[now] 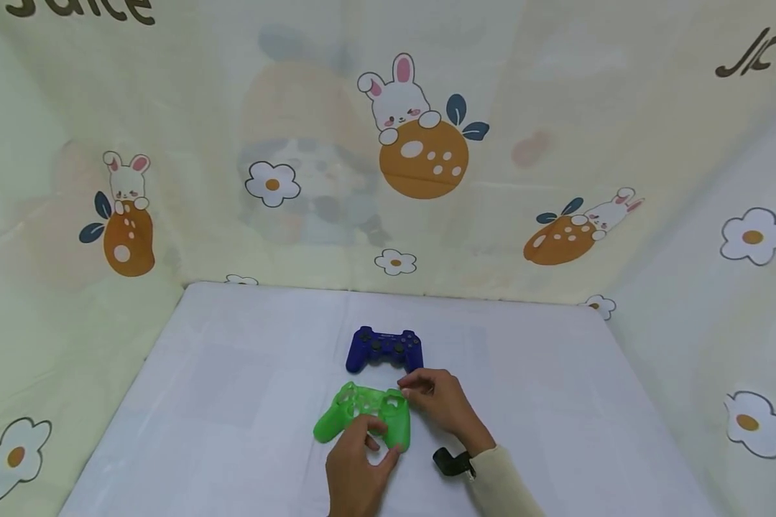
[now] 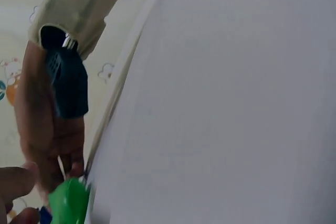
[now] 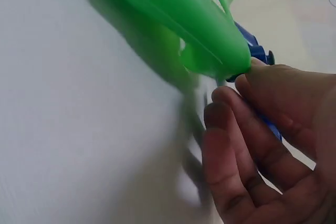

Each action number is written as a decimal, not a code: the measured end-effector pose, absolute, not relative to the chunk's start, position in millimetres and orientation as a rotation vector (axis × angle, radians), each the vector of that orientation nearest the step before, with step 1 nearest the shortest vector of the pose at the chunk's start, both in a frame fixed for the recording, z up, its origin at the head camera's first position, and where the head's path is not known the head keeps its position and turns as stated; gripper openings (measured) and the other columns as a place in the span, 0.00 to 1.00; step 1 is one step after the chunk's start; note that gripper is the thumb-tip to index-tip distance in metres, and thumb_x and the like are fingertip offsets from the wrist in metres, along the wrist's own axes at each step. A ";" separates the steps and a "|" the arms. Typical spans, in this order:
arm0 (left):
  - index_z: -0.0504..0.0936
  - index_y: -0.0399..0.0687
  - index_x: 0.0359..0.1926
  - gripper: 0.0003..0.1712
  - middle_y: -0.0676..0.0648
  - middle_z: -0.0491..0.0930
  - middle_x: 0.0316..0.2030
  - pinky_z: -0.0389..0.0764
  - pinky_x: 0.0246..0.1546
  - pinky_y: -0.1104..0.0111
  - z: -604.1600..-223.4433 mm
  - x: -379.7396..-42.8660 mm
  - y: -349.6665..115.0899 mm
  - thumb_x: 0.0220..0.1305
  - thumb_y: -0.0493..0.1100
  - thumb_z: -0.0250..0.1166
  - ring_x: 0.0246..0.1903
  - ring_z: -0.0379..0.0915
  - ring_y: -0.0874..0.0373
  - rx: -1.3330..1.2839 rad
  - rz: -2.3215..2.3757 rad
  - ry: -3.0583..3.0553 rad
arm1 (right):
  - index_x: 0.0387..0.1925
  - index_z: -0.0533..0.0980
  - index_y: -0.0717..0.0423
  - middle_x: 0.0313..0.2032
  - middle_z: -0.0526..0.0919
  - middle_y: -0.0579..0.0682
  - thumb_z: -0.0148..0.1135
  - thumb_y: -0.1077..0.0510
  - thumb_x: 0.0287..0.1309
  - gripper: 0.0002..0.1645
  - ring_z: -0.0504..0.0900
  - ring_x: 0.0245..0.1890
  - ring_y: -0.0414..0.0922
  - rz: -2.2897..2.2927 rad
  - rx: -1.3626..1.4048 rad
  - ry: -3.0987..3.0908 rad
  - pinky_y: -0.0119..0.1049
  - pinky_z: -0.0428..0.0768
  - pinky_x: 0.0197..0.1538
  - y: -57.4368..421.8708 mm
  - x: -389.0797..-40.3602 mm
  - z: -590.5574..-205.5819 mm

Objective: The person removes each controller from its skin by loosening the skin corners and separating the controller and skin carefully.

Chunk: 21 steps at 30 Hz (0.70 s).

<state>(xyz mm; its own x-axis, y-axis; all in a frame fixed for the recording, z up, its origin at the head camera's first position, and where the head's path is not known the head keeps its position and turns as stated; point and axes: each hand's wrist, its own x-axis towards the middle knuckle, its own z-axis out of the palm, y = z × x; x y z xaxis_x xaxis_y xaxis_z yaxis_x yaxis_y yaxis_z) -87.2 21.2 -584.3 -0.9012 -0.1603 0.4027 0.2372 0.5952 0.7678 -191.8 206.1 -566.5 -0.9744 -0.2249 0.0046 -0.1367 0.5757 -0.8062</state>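
A bright green game controller cover (image 1: pixel 397 424), with cut-out holes, is at the near middle of the white table. My left hand (image 1: pixel 356 467) grips its near edge, index finger over the lower middle and thumb at the tip of the right handle. At the cover's upper right corner, my right hand (image 1: pixel 446 406) pinches the edge between thumb and fingers. In the right wrist view the thumb meets the green cover (image 3: pixel 184 24), the other fingers curled below. Just beyond lies a blue game controller (image 1: pixel 384 348), buttons up, its right handle partly behind my right hand.
The white table (image 1: pixel 233 402) reaches back to a cream curtain (image 1: pixel 323 237) printed with rabbits, oranges and flowers, which also hangs along both sides. A black wrist camera (image 1: pixel 451 462) sits at my right wrist, below a cream sleeve (image 1: pixel 501 481).
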 end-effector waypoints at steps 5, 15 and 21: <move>0.79 0.61 0.42 0.29 0.62 0.83 0.35 0.76 0.32 0.73 -584.9 -89.7 36.2 0.43 0.48 0.89 0.29 0.75 0.71 -0.030 -1.314 -2.523 | 0.48 0.89 0.49 0.42 0.93 0.47 0.72 0.55 0.67 0.10 0.89 0.37 0.39 -1.411 -0.342 2.579 0.31 0.81 0.44 205.3 -190.6 -568.8; 0.77 0.61 0.39 0.24 0.62 0.82 0.32 0.76 0.32 0.73 -586.4 -96.8 40.2 0.49 0.43 0.85 0.28 0.74 0.72 -0.053 -1.273 -2.636 | 0.51 0.86 0.55 0.45 0.92 0.54 0.67 0.59 0.72 0.10 0.86 0.35 0.42 -1.517 -0.310 2.385 0.31 0.80 0.36 205.2 -195.0 -567.4; 0.78 0.59 0.37 0.21 0.62 0.82 0.29 0.77 0.31 0.74 -588.0 -94.5 40.5 0.49 0.40 0.83 0.27 0.75 0.72 -0.093 -1.234 -2.587 | 0.53 0.83 0.59 0.44 0.90 0.55 0.63 0.62 0.74 0.11 0.85 0.37 0.41 -1.549 -0.316 2.250 0.31 0.81 0.38 207.3 -201.2 -566.9</move>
